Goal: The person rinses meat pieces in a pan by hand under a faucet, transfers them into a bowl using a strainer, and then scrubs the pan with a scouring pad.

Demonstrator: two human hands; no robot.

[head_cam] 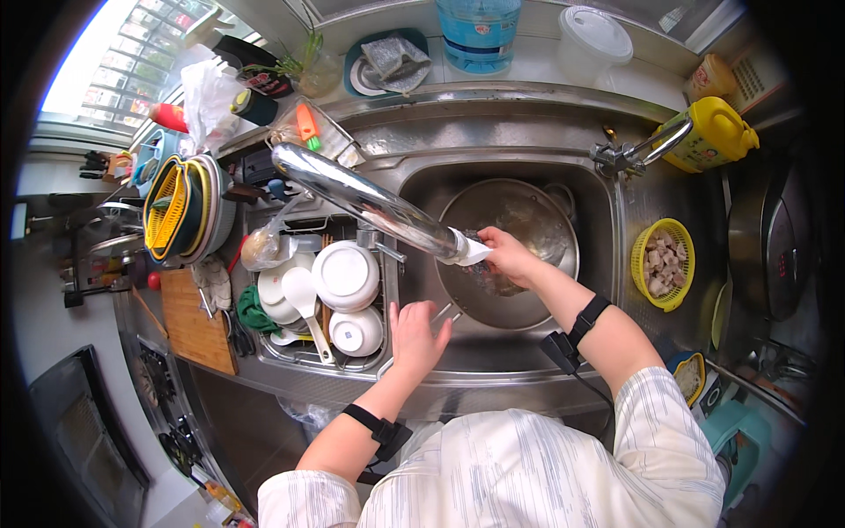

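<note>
A wide stainless steel pot point(548, 307) rests in the sink point(597, 264), with moving water inside. My right hand point(508, 256) reaches over it, just beyond the white-tipped spout of the chrome faucet point(370, 208). The fingers close on a dark, rough-textured scourer point(476, 268), partly hidden by the spout. At the pot's near left side, my left hand point(417, 336) has its fingers apart, close to the wire loop handle point(447, 315). Whether it touches that handle is hard to see. A second loop handle point(562, 197) shows at the far right of the pot.
Left of the sink, a dish rack point(300, 363) holds white bowls point(344, 274) and a rice paddle point(302, 294). To the right stand a yellow basket of cut meat point(663, 264), a yellow jug point(709, 135) and a second tap point(620, 158). A wooden cutting board point(191, 323) lies farther left.
</note>
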